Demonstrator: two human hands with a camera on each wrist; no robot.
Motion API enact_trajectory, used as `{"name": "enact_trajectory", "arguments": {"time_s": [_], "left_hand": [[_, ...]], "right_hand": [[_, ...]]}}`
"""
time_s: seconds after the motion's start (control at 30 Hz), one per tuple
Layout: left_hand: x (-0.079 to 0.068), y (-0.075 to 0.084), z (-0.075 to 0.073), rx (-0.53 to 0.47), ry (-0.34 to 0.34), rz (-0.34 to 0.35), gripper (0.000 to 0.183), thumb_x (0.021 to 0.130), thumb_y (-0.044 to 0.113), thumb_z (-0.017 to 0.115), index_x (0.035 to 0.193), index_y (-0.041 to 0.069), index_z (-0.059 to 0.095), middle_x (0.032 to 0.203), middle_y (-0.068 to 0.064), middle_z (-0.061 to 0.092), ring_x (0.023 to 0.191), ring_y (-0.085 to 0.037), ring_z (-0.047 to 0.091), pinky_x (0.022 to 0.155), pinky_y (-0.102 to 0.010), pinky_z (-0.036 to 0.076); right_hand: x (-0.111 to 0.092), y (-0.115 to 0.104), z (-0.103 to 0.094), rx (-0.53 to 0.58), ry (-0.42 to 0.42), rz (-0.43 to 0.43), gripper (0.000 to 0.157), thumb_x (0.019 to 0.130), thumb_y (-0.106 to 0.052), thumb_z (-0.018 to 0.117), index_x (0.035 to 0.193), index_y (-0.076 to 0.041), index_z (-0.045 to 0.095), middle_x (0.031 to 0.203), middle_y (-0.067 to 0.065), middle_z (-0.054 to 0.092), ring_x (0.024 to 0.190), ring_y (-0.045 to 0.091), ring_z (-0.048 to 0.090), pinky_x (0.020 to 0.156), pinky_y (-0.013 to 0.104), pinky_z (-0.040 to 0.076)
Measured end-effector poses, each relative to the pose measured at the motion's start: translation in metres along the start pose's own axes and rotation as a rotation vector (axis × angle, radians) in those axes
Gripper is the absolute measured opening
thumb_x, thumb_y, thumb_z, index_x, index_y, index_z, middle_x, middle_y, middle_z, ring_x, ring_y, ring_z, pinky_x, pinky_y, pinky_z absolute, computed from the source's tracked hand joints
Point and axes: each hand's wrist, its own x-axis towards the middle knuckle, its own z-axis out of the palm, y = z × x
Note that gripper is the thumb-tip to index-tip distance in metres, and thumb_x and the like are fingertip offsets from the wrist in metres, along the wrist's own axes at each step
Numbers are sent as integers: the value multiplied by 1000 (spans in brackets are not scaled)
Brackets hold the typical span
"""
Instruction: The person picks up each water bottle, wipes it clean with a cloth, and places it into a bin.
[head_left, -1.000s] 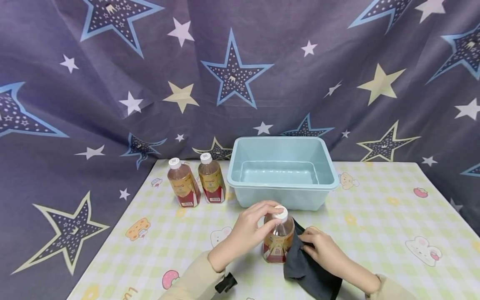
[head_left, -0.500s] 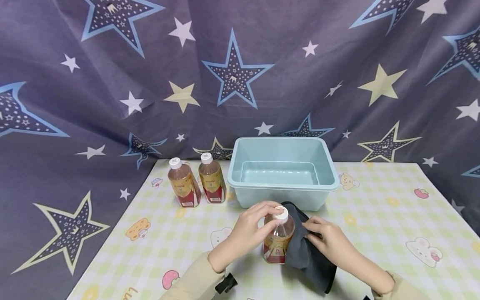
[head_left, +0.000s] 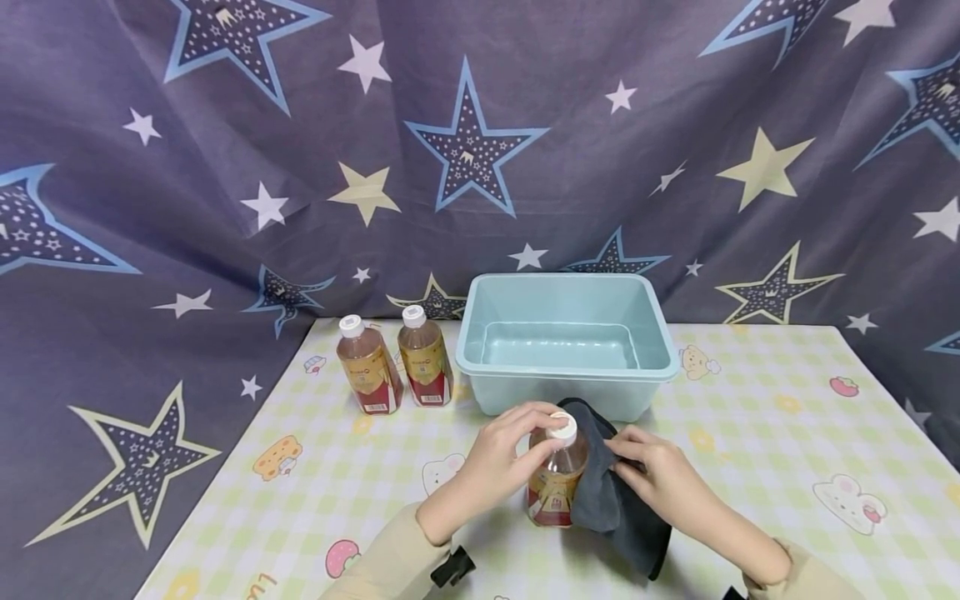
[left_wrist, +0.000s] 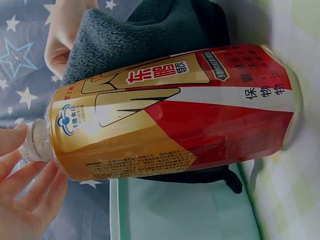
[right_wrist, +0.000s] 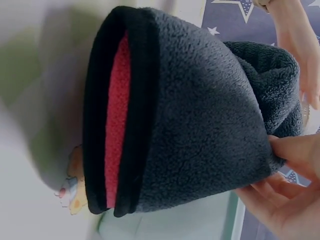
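My left hand (head_left: pixel 498 454) grips the white cap (head_left: pixel 562 428) of a drink bottle (head_left: pixel 553 492) that stands upright on the table. The left wrist view shows the bottle's gold and red label (left_wrist: pixel 175 115) close up. With thumb and fingers, my right hand (head_left: pixel 663 475) pinches a dark grey cloth (head_left: pixel 615 508) and holds it against the bottle's right side. In the right wrist view the folded cloth (right_wrist: pixel 200 110) has a black edge, with a red inner side (right_wrist: pixel 117 125) showing in the fold. The cloth hides part of the bottle.
Behind the hands stands a light blue plastic bin (head_left: pixel 562 385), close to the bottle. Two similar bottles, one on the left (head_left: pixel 367 371) and one beside it (head_left: pixel 425 362), stand upright at the back left. A checked cloth (head_left: pixel 750 467) covers the table, and a starry curtain (head_left: pixel 465 242) hangs behind.
The right hand has shifted slightly right and away from the body, bringing the cloth higher up around the bottle's far side. The left hand and the bottle stay in place.
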Motion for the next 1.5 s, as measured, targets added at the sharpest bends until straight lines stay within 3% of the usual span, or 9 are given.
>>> {"name": "enact_trajectory", "arguments": {"time_s": [0.53,0.7,1.0,1.27,1.5], "left_hand": [[0,-3,1,37,12,70,17,81,14,63,97,9,62,104,-2,61,96,-10,56,84,-16,43],[-1,-4,1,36,6,63,17,82,14,63,98,9,62,104,-2,61,96,-10,56,83,-16,43],[-1,-1,1,8,-11,-8,17,81,14,63,98,10,62,106,-1,60,94,-9,55,80,-17,44],[1,-3,1,25,-12,28,17,82,15,63,98,10,62,105,-2,60,91,-9,56,80,-17,44],[2,-2,0,-4,-16,-8,17,80,16,65,97,11,63,101,0,61,80,-6,54,71,-15,46]], "right_hand": [[-9,15,20,23,-93,39,21,70,10,66,89,1,67,83,-2,57,74,12,57,60,24,48],[-11,17,24,10,-129,60,19,71,9,65,88,0,67,83,-2,57,76,14,59,63,25,50],[-16,21,34,-55,-235,104,17,73,5,65,90,2,67,82,-2,55,79,16,54,64,26,49],[-20,25,40,-81,-210,71,17,72,5,67,88,1,68,79,-3,54,77,15,51,65,26,48],[-21,28,37,-23,-256,125,18,74,2,66,92,3,66,79,-4,51,76,12,48,62,23,46]]}}
